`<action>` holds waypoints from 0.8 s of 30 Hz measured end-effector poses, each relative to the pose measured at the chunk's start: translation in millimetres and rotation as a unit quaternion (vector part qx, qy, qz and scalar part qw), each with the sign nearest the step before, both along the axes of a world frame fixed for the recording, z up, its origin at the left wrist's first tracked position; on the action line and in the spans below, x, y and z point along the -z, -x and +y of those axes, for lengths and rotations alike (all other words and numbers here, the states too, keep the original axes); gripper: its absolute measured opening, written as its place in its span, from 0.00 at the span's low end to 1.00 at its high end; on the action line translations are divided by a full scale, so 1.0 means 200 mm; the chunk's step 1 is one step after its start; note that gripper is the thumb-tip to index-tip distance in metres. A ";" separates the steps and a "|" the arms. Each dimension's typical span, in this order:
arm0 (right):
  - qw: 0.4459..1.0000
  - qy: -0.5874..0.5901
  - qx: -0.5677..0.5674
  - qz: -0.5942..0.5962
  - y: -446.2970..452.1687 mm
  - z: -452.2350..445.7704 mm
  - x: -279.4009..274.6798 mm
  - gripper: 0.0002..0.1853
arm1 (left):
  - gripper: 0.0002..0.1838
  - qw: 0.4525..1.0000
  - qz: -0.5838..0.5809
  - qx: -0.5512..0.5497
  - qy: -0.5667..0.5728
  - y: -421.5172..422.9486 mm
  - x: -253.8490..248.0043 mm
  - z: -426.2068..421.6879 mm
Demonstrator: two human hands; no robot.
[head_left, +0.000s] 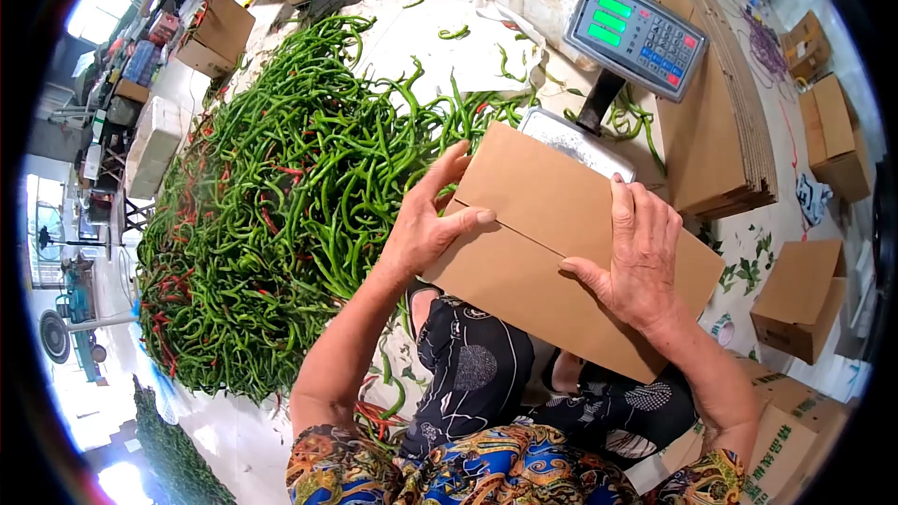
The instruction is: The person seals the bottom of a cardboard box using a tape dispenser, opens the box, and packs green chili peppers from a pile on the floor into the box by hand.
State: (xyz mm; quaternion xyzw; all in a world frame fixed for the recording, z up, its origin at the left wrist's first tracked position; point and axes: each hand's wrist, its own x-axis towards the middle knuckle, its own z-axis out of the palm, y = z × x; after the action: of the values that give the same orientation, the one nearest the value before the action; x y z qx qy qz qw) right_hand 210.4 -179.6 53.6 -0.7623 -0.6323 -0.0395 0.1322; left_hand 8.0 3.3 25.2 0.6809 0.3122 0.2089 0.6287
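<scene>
A plain brown cardboard box lies tilted across my lap, its two top flaps meeting along a seam. My left hand grips its left side, with the thumb pressed on the flap near the seam and the other fingers over the far edge. On the right part, my right hand holds the box with its thumb by the seam and its fingers bent over the far flap. Just beyond the box stands a digital scale with green displays; its metal platform is partly hidden by the box.
A large heap of green chili peppers, some red, spreads to my left. Flattened cardboard sheets stand at the right. A white foam box with peppers is behind the scale. Open cartons and a printed carton sit at far right.
</scene>
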 end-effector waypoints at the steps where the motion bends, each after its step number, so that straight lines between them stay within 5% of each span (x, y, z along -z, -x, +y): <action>1: 1.000 0.002 0.001 0.000 0.00 0.00 0.00 0.56 | 0.46 1.000 0.009 0.021 0.002 0.00 -0.01 0.01; 7: 1.000 0.005 0.013 0.022 0.01 0.01 0.01 0.55 | 0.31 0.986 0.103 0.029 -0.125 -0.05 0.04 0.06; 12: 0.996 -0.003 0.039 0.082 -0.03 -0.02 0.03 0.52 | 0.26 0.996 0.069 -0.016 -0.054 -0.10 -0.01 0.00; 15: 0.981 -0.090 -0.038 0.166 -0.14 -0.10 0.05 0.41 | 0.29 0.998 0.050 -0.002 -0.037 -0.09 0.03 0.03; 19: 0.922 -0.260 0.149 0.244 -0.48 -0.38 0.00 0.19 | 0.31 0.992 0.111 -0.005 -0.059 -0.08 0.03 0.05; 21: 0.824 -0.285 0.337 0.356 -0.68 -0.63 0.16 0.15 | 0.28 0.993 0.077 -0.002 -0.091 -0.06 0.09 0.09; 24: 0.850 -0.057 0.443 0.277 -0.83 -1.18 0.67 0.17 | 0.30 0.996 0.064 -0.023 -0.051 -0.09 0.07 0.06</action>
State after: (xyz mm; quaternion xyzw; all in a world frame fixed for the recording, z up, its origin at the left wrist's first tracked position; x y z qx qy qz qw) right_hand 375.5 -415.6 -80.6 -0.9320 -0.1606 0.0831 0.3141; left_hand 27.0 16.3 12.2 0.7166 0.3559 0.1948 0.5673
